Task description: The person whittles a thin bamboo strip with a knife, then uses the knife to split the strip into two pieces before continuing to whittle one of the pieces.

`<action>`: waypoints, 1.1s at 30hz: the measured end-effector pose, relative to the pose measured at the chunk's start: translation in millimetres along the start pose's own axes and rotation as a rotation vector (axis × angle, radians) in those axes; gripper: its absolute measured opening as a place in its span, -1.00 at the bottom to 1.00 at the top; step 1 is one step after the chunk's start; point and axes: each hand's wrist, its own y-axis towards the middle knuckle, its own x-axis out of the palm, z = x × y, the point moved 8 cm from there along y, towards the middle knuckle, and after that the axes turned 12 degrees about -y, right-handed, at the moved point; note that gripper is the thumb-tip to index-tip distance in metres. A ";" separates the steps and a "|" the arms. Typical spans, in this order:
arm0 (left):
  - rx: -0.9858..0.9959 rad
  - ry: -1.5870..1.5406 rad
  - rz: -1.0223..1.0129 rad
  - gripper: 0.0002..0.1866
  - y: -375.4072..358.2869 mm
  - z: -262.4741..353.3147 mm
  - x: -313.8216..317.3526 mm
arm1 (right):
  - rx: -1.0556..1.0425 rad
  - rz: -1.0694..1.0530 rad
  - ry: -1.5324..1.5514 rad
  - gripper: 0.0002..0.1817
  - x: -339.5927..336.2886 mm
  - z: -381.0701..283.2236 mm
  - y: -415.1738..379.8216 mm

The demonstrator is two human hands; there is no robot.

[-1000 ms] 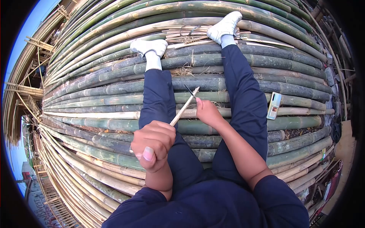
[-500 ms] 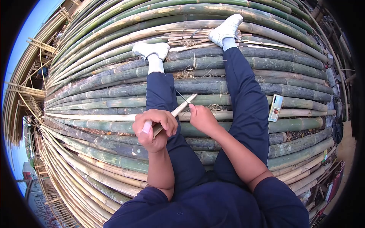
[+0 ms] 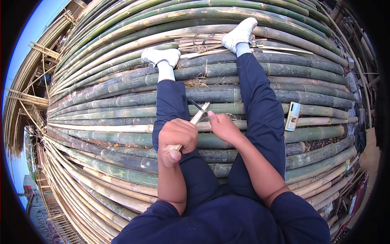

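My left hand (image 3: 177, 140) is closed around a split bamboo strip (image 3: 199, 115), with the strip's near end poking out beside the thumb. The strip slants away from me, its pale far end between my knees. My right hand (image 3: 223, 127) is closed on a knife, whose handle the fingers hide. The dark, narrow knife blade (image 3: 197, 106) lies across the strip close to its far end. My right thumb is right beside the strip and the base of the blade.
Under my outstretched legs lies a bed of bamboo poles (image 3: 122, 98). A bundle of split bamboo strips (image 3: 199, 44) rests near my feet, with curly shavings (image 3: 199, 81) closer in. To the right, a phone (image 3: 293, 116) lies on the poles.
My left hand has turned over and shifted a little right, twisting the strip with it. My right hand has moved slightly right, and the blade now shows more of its flat side.
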 end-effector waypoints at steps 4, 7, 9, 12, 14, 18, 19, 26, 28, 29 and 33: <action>0.058 0.042 0.126 -0.33 -5.7 14.8 -12.4 | 0.046 0.055 0.088 -0.35 -20.5 10.6 0.9; 0.077 0.025 0.133 -0.37 -8.0 27.9 -13.2 | 0.057 0.114 0.129 -0.36 -37.5 16.4 -0.6; 0.200 -0.002 0.131 -0.35 -10.3 54.6 -7.8 | 0.108 0.100 0.212 -0.36 -42.7 20.6 -4.2; 0.276 -0.008 0.212 -0.31 -9.9 69.9 -10.6 | 0.102 0.135 0.242 -0.37 -43.8 23.8 -3.1; 0.305 0.003 0.261 -0.29 -9.3 56.2 -18.3 | 0.095 0.110 0.242 -0.37 -38.9 23.3 -0.1; 0.361 -0.022 0.316 -0.32 -13.2 46.6 -21.5 | 0.003 0.081 0.111 -0.40 -45.6 -11.8 -21.6; 0.314 -0.012 0.301 -0.35 -12.0 44.5 -20.4 | -0.060 0.087 0.102 -0.42 -48.6 -32.6 -34.1; 0.266 -0.037 0.300 -0.44 -2.7 38.7 -13.5 | -0.158 0.162 -0.154 -0.51 -2.4 -63.1 -28.6; 0.254 -0.052 0.210 -0.46 -3.3 42.6 -15.3 | -0.197 0.153 -0.070 -0.52 9.5 -52.3 -11.6; 0.253 -0.052 0.211 -0.46 -5.4 43.6 -18.3 | -0.236 0.143 0.014 -0.52 15.0 -48.9 -6.4; 0.287 -0.079 0.294 -0.44 -15.1 46.4 -31.9 | -0.252 0.246 -0.110 -0.53 13.2 -56.2 -5.9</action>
